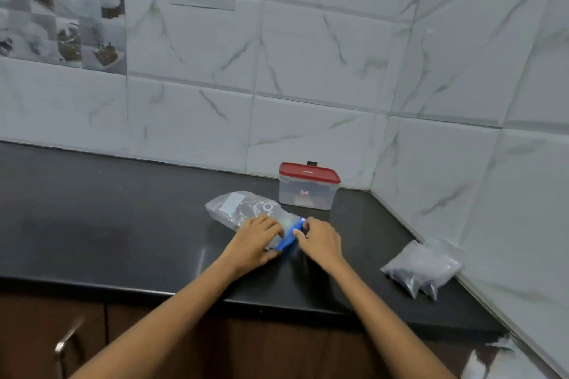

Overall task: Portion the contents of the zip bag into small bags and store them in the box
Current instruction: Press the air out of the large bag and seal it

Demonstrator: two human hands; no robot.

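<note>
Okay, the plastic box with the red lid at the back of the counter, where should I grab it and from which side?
Take the box by its two short side walls just under the red lid, coming from above and the front. The lid's rim overhangs the clear walls, giving the grip a stop. It stands upright near the corner, so the back is blocked, and the zip bag lies front-left.

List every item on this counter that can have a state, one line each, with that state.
zip bag: lying flat on the counter, blue zip end between both hands; whether sealed, cannot tell
box: upright, red lid on
small bags: piled by the right wall, untouched
left hand: resting on the zip bag, fingers at the blue strip
right hand: fingers curled at the blue strip
cupboard door: shut
</note>
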